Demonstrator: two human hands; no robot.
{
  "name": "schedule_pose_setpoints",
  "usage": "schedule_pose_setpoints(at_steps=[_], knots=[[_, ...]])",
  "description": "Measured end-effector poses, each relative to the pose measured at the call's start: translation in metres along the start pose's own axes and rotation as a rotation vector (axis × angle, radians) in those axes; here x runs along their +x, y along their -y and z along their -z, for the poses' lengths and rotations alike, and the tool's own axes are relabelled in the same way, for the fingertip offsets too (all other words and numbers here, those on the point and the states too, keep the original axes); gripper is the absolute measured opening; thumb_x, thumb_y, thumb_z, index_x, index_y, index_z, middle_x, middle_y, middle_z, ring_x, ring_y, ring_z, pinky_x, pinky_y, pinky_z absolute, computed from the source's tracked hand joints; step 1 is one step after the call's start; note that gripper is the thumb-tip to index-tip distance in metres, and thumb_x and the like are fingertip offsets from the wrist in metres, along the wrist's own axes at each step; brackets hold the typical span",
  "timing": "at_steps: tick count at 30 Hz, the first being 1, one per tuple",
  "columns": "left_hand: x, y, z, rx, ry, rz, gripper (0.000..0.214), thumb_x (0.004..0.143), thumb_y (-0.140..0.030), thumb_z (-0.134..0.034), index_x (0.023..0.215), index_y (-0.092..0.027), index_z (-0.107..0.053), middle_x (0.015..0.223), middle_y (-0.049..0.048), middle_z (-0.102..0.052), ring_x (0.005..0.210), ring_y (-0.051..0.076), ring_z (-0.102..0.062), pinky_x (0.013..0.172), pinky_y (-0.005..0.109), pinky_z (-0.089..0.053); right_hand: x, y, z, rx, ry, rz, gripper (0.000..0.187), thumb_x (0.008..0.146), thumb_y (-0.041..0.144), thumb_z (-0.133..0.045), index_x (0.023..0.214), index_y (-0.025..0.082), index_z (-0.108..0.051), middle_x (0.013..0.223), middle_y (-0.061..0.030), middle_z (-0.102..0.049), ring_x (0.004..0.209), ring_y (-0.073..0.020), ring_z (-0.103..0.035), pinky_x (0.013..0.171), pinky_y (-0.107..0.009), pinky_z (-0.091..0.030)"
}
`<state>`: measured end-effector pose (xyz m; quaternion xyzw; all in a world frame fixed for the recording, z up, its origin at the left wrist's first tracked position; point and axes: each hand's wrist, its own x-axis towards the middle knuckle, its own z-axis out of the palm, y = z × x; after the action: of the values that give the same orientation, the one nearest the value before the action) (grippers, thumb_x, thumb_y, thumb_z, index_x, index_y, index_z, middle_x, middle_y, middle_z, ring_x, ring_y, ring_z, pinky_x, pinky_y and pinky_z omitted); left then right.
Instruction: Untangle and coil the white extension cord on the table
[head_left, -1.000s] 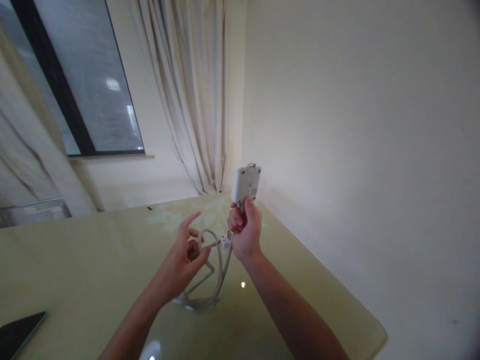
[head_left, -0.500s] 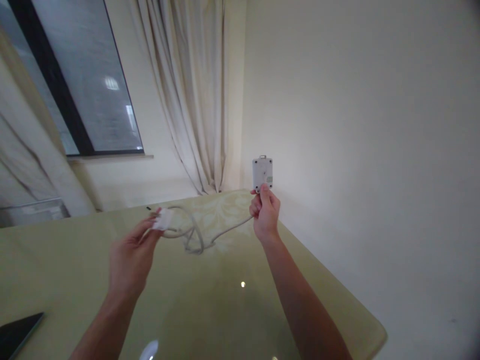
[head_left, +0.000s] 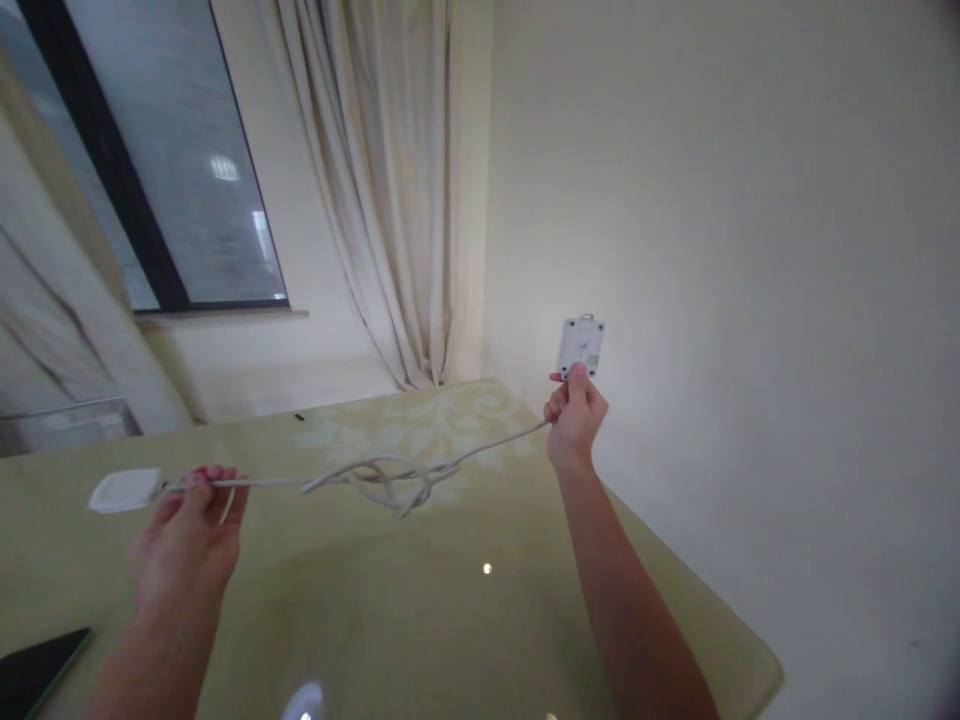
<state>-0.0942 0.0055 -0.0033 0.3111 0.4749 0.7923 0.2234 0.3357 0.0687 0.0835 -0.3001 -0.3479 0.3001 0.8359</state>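
A white cable [head_left: 382, 473] hangs between my hands over the table, stretched sideways with a loose tangle of loops in the middle. My left hand [head_left: 195, 530] pinches the cable close to a flat white block [head_left: 126, 490] at its left end. In my right hand [head_left: 576, 415] is a small pale box [head_left: 581, 345], gripped by its lower edge with the thumb on its face. The box has dark dots at its corners and a small loop on top. The cable runs into my right hand beneath the box.
The glossy pale green table [head_left: 360, 620] meets a plain wall [head_left: 720, 300] on the right. A dark flat device [head_left: 41, 665] lies at the lower left. A tiny black object [head_left: 299, 417] is near the far edge. Curtains [head_left: 375, 180] hang beside a window [head_left: 172, 150].
My hands have moved apart, the left to the left and down, the right to the right. The cable is drawn straighter, and the white block now shows beyond my left hand.
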Motion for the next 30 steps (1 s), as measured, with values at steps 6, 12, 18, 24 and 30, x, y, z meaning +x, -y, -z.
schedule_pose_setpoints(at_steps=[6,12,18,24,30], knots=[[-0.035,-0.020,-0.042,0.034,0.100,0.000,0.028,0.081,-0.039,-0.077,0.103,-0.021,-0.073,0.087,0.0003,-0.067,0.077,0.013,-0.061,0.074,0.026,-0.057,-0.033,-0.003,-0.022,-0.311,0.559,-0.061,0.062,0.094,0.072,-0.053,0.067,0.016,-0.060,0.049,0.0075,-0.038,0.042,-0.0066,-0.029,0.043,-0.024,-0.021],[-0.063,-0.033,-0.064,0.307,0.299,-0.090,0.056,0.094,-0.062,-0.055,0.135,-0.024,-0.061,0.085,0.0009,-0.067,0.061,0.014,-0.059,0.058,0.028,-0.054,-0.069,0.000,-0.041,-0.673,1.099,0.005,0.056,0.095,0.061,-0.061,0.062,0.015,-0.062,0.055,0.0066,-0.037,0.055,-0.0082,-0.035,0.054,-0.026,-0.022],[-0.077,-0.020,-0.070,0.461,0.584,0.234,0.062,0.077,-0.060,-0.068,0.120,-0.015,-0.065,0.084,0.0066,-0.073,0.079,0.024,-0.069,0.069,0.035,-0.056,-0.083,0.013,-0.044,-0.866,1.261,-0.025,0.028,0.089,0.043,-0.078,0.088,0.016,-0.077,0.061,0.0060,-0.053,0.060,-0.0086,-0.045,0.060,-0.024,-0.026],[-0.092,-0.014,-0.066,0.519,1.003,0.439,0.037,0.066,-0.049,-0.075,0.084,-0.017,-0.076,0.072,0.0058,-0.071,0.069,0.023,-0.061,0.061,0.031,-0.046,-0.085,0.023,-0.042,-0.884,1.414,0.036,0.027,0.080,0.038,-0.087,0.100,0.021,-0.082,0.065,0.0059,-0.058,0.061,-0.0090,-0.047,0.061,-0.023,-0.028],[-0.094,0.009,-0.068,0.542,0.924,0.514,0.059,0.070,-0.073,-0.067,0.076,-0.015,-0.075,0.066,0.0067,-0.068,0.061,0.021,-0.056,0.056,0.030,-0.041,-0.089,0.039,-0.040,-1.000,1.577,0.151,0.033,0.080,0.046,-0.085,0.106,0.025,-0.084,0.075,0.0015,-0.072,0.069,-0.0125,-0.060,0.063,-0.023,-0.034]])
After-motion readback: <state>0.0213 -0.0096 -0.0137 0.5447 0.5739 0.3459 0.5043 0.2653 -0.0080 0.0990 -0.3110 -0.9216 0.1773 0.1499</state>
